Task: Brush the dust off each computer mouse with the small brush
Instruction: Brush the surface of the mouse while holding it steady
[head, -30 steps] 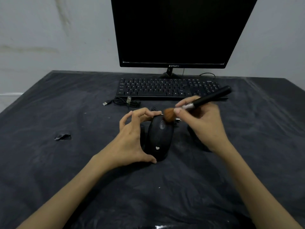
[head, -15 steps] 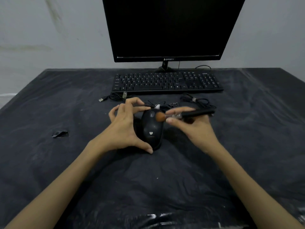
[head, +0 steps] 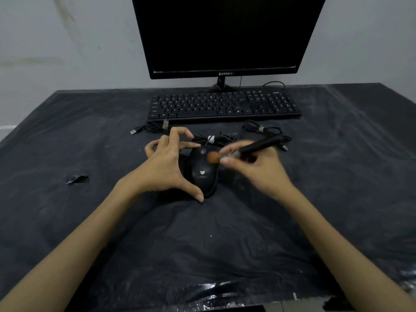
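Note:
A black computer mouse (head: 203, 171) with a small white heart mark lies at the middle of the dark table cover. My left hand (head: 165, 167) grips it from the left, thumb at its near end and fingers arched past its front. My right hand (head: 258, 170) holds a small brush (head: 256, 146) with a black handle; its orange-brown bristle tip rests on the mouse's right button area beside the scroll wheel. The brush and right fingers are blurred by motion. The edge of a second dark mouse shows just left of the held one, mostly hidden by my left hand.
A black keyboard (head: 222, 105) and a dark monitor (head: 225, 34) stand behind. Bundled black cables (head: 263, 130) and a USB plug (head: 134, 131) lie between the keyboard and my hands. A tear (head: 76, 179) in the cover sits at the left.
The brush handle has dropped flatter and the bristles have swept across the front of the mouse. My left hand keeps its grip. The camera has tilted, so the scene sits a little differently.

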`<state>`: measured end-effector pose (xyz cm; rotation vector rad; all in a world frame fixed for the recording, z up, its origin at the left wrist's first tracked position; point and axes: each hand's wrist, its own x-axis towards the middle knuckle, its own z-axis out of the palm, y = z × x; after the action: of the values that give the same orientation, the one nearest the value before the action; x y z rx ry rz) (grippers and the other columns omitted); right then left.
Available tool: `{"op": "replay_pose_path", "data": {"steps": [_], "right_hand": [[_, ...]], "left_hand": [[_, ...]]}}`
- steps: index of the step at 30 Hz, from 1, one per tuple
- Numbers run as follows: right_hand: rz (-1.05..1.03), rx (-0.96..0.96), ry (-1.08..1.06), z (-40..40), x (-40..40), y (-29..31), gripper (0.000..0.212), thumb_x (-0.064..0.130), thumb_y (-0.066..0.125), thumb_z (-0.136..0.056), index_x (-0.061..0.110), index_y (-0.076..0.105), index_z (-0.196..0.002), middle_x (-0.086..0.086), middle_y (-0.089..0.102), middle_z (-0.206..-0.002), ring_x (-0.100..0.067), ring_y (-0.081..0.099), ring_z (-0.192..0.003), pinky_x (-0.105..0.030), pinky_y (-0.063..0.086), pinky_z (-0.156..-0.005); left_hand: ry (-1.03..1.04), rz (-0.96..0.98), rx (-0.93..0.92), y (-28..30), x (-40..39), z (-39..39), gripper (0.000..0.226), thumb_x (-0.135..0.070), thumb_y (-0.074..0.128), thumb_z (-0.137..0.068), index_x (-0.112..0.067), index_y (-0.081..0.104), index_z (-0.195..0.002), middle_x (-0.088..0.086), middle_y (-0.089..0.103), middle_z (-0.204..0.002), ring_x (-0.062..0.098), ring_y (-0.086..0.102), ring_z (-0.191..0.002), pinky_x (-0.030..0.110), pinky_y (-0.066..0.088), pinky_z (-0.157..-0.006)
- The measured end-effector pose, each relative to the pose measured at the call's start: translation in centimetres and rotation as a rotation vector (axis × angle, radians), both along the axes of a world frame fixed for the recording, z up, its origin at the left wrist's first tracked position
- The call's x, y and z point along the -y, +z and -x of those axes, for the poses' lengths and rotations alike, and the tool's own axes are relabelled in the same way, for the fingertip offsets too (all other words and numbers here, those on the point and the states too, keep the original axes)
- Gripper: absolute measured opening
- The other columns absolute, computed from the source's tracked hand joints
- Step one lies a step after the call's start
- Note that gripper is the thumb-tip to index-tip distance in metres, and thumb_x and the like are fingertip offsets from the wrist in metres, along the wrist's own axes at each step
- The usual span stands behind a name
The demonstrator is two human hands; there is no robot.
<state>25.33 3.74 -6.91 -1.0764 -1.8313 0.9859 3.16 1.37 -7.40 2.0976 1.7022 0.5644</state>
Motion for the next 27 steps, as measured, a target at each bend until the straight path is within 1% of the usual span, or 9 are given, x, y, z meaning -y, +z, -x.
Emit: {"op": "replay_pose_path", "data": {"steps": [4, 7, 11, 13, 17, 19, 22, 24, 27], "right_hand": [[0.105, 0.272, 0.206, -1.8, 1.0, 0.5, 0.008, 0.020, 0.079, -0.076, 0.024, 0.075, -0.081, 0.012, 0.070, -0.072, 0.003, 0.062, -0.070, -0.013, 0.044, -0.068], [0.065, 0.100, 0.070, -2.4, 0.2, 1.3, 0.008, 0.018, 0.078, -0.077, 0.021, 0.074, -0.084, 0.006, 0.072, -0.078, -0.009, 0.066, -0.078, -0.022, 0.051, -0.074], [-0.005, -0.074, -0.093, 0.0, -1.0, 0.6, 0.011, 0.014, 0.077, -0.078, 0.022, 0.073, -0.085, 0.010, 0.071, -0.082, -0.003, 0.065, -0.081, -0.019, 0.049, -0.077], [0.020, -0.009, -0.036, 0.9, -0.5, -0.1, 0.011, 0.014, 0.077, -0.078, 0.022, 0.073, -0.085, 0.012, 0.070, -0.078, 0.001, 0.063, -0.078, -0.018, 0.046, -0.076], [0.150, 0.235, 0.250, -0.5, 0.3, 0.8, 0.007, 0.022, 0.079, -0.076, 0.025, 0.075, -0.080, 0.011, 0.072, -0.076, 0.003, 0.063, -0.076, -0.018, 0.046, -0.075], [0.150, 0.134, 0.204, -1.5, -0.5, 1.4, 0.007, 0.021, 0.078, -0.077, 0.023, 0.075, -0.082, 0.009, 0.072, -0.078, -0.001, 0.065, -0.078, -0.021, 0.048, -0.076], [0.085, -0.050, -0.022, -1.1, -1.3, 1.0, 0.009, 0.018, 0.077, -0.078, 0.025, 0.074, -0.084, 0.004, 0.073, -0.084, -0.008, 0.066, -0.082, -0.027, 0.051, -0.080], [0.047, -0.029, -0.040, -0.2, -0.7, 0.1, 0.012, 0.015, 0.077, -0.078, 0.023, 0.074, -0.086, 0.003, 0.073, -0.086, -0.004, 0.066, -0.083, -0.019, 0.048, -0.080], [0.146, 0.136, 0.168, -0.6, 0.8, -0.1, 0.010, 0.016, 0.078, -0.077, 0.021, 0.075, -0.085, 0.005, 0.073, -0.082, 0.001, 0.064, -0.077, -0.014, 0.048, -0.073]], "left_hand": [[0.014, 0.027, 0.001, -0.2, -0.2, 0.1, 0.106, -0.066, 0.085, -0.029, -0.040, 0.017, -0.107, -0.026, 0.053, -0.125, 0.003, 0.026, -0.130, 0.025, 0.005, -0.100], [0.008, 0.039, -0.003, -0.2, -0.4, 0.1, 0.107, -0.067, 0.084, -0.029, -0.039, 0.018, -0.107, -0.025, 0.054, -0.125, 0.004, 0.027, -0.131, 0.027, 0.006, -0.102], [0.011, 0.059, -0.014, -0.1, -0.6, 0.2, 0.106, -0.068, 0.084, -0.028, -0.041, 0.017, -0.106, -0.024, 0.055, -0.125, 0.005, 0.026, -0.131, 0.028, 0.006, -0.101], [0.009, 0.074, -0.020, 0.0, -0.7, 0.1, 0.107, -0.070, 0.082, -0.027, -0.041, 0.018, -0.107, -0.024, 0.055, -0.123, 0.004, 0.026, -0.130, 0.028, 0.006, -0.100], [0.008, 0.089, -0.012, 0.0, -0.9, 0.2, 0.107, -0.069, 0.082, -0.027, -0.040, 0.018, -0.108, -0.026, 0.055, -0.120, 0.003, 0.026, -0.129, 0.028, 0.005, -0.099], [0.000, 0.090, -0.018, 0.1, -0.9, 0.2, 0.106, -0.069, 0.082, -0.028, -0.040, 0.018, -0.107, -0.026, 0.055, -0.121, 0.003, 0.026, -0.129, 0.028, 0.006, -0.100], [0.001, 0.093, -0.026, 0.1, -0.8, 0.1, 0.105, -0.064, 0.086, -0.031, -0.039, 0.019, -0.108, -0.025, 0.055, -0.123, 0.003, 0.026, -0.128, 0.030, 0.006, -0.102], [-0.001, 0.098, -0.032, 0.1, -0.8, 0.1, 0.105, -0.063, 0.086, -0.032, -0.038, 0.019, -0.108, -0.025, 0.055, -0.123, 0.003, 0.025, -0.128, 0.029, 0.007, -0.101], [-0.010, 0.117, -0.030, 0.2, -1.0, 0.1, 0.106, -0.067, 0.083, -0.029, -0.038, 0.020, -0.108, -0.026, 0.055, -0.123, 0.003, 0.025, -0.128, 0.028, 0.006, -0.098]]}}
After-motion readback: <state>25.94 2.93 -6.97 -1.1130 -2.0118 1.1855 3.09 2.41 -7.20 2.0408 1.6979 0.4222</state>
